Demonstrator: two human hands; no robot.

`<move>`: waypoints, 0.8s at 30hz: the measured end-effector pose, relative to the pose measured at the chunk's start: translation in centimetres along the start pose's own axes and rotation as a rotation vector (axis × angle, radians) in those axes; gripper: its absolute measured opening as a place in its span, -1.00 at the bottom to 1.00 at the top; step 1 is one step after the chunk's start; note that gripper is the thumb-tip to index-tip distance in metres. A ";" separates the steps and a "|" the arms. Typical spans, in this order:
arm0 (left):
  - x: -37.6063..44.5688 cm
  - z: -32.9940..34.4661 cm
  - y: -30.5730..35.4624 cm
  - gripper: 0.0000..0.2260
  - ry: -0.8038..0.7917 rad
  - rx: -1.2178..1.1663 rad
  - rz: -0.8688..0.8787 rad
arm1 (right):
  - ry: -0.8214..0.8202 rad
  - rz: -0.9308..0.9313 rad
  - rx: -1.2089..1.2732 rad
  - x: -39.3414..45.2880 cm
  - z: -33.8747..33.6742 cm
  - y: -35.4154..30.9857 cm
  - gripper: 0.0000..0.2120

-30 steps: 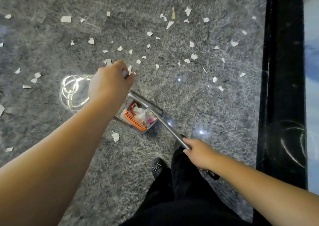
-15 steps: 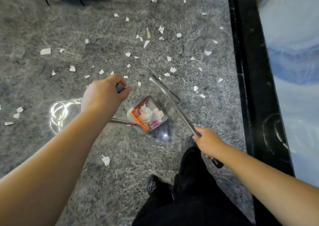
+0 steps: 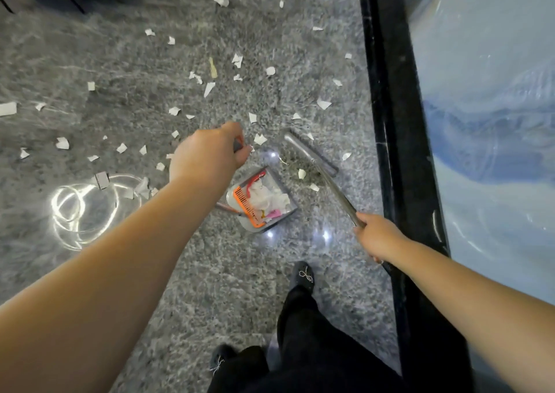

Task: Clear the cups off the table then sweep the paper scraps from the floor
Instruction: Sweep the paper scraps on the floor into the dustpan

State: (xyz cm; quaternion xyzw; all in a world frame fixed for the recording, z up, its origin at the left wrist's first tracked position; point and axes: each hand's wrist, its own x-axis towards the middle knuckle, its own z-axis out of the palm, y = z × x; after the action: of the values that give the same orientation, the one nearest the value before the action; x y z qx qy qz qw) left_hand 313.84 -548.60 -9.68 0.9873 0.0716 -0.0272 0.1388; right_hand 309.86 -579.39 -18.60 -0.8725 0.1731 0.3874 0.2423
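My left hand (image 3: 207, 157) grips the top of the dustpan's upright handle. Below it the grey dustpan (image 3: 261, 200) stands on the floor, holding white and pink paper and an orange comb strip. My right hand (image 3: 377, 236) grips the metal broom handle (image 3: 336, 193). The broom head (image 3: 312, 154) rests on the floor just beyond and right of the pan. White paper scraps (image 3: 237, 59) lie scattered over the grey marble floor ahead and to the left. Two scraps (image 3: 301, 173) lie between broom head and pan. No cups are in view.
A black border strip (image 3: 399, 152) runs along the floor on the right, with a pale blue surface (image 3: 486, 122) beyond it. Bright lamp reflections (image 3: 81, 209) shine on the floor at left. My black shoes (image 3: 303, 275) and trousers are at the bottom.
The broom head has swung from beside the pan out to the right and forward. The dustpan has turned and shifted slightly right. My view has moved toward the black border.
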 end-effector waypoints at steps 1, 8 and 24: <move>1.5 0.4 1.2 -0.80 -0.004 0.030 0.016 | 0.000 0.018 -0.012 1.2 -1.0 0.0 -0.50; 7.8 2.1 6.3 -0.79 -0.063 0.083 0.086 | -0.125 0.014 -0.182 6.6 -3.1 -1.4 -0.64; 9.1 2.2 5.4 -0.82 -0.025 0.029 0.107 | -0.266 -0.021 -0.047 -0.4 4.3 -3.2 -0.61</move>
State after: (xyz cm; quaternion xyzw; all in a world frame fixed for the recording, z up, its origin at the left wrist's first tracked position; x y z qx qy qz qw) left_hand 323.54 -553.14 -11.00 0.9912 0.0166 -0.0333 0.1269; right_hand 308.61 -574.30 -19.89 -0.8206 0.1212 0.5012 0.2464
